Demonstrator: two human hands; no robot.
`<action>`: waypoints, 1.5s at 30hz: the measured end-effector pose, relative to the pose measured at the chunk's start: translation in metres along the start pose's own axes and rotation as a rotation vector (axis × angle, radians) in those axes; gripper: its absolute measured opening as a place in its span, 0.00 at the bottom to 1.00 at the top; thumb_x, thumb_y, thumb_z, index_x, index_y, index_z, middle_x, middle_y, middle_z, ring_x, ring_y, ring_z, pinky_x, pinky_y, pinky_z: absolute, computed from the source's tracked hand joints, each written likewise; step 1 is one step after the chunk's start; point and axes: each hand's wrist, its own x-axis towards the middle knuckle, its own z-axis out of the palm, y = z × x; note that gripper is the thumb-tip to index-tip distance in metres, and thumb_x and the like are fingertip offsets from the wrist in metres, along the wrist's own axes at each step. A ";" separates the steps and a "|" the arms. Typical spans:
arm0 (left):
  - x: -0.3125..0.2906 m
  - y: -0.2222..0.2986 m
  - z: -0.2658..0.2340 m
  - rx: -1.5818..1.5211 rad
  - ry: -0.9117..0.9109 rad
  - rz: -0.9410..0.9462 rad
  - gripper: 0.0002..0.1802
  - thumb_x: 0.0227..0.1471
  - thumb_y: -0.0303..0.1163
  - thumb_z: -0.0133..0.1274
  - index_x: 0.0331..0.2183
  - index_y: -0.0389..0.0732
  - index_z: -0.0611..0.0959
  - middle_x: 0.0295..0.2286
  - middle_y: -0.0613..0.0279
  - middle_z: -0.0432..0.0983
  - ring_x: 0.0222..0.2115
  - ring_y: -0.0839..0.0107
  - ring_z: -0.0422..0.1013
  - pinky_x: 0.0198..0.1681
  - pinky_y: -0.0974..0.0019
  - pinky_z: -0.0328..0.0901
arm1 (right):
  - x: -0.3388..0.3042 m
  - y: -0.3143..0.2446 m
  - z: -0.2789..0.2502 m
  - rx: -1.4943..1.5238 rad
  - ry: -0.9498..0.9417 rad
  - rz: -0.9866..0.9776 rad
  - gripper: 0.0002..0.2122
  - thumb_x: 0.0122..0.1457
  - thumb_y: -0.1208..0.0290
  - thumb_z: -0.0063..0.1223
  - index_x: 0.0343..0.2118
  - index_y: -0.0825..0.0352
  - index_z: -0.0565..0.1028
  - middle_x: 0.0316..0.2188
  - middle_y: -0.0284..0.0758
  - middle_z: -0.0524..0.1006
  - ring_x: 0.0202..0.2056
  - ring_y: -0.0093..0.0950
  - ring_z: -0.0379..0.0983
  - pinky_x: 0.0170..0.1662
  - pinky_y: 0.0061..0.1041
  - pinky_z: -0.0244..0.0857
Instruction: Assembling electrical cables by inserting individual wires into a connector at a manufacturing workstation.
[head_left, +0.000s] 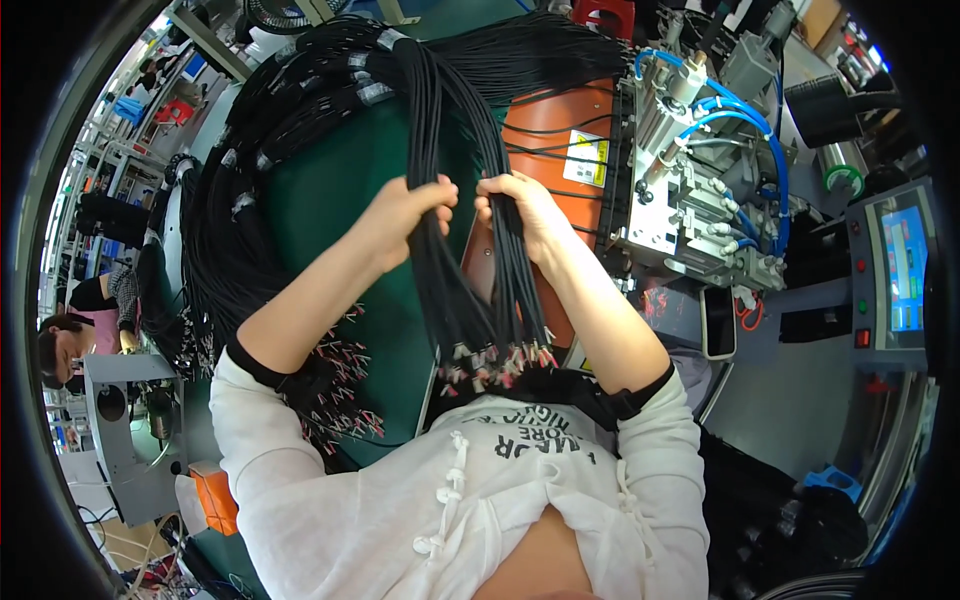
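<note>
A long bundle of thin black cables (452, 300) hangs in front of me, parted into two strands. My left hand (418, 208) is closed round the left strand. Round the right strand my right hand (515, 205) is closed, a little apart from the left one. The lower cable ends (497, 365) show stripped tips in white, red and pink, close to my shirt. Upward, both strands run over a larger pile of black cables (340, 70), tied in places with clear bands. More tipped ends (335, 385) lie beside my left forearm.
A green table surface (320, 215) lies under the cables. At right stands a metal machine with blue air tubes (690, 150) beside an orange plate (560, 105). Beyond are a control screen (905, 265), a phone (718, 322) and red scissors (748, 312). A co-worker (95, 335) is at far left.
</note>
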 end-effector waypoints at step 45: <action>0.030 -0.052 0.120 0.902 -0.604 1.588 0.16 0.41 0.27 0.59 0.36 0.33 0.79 0.24 0.58 0.75 0.19 0.69 0.71 0.20 0.71 0.63 | -0.148 0.021 -0.101 -0.916 0.441 -1.050 0.11 0.42 0.80 0.65 0.31 0.66 0.80 0.29 0.34 0.75 0.30 0.28 0.70 0.33 0.24 0.63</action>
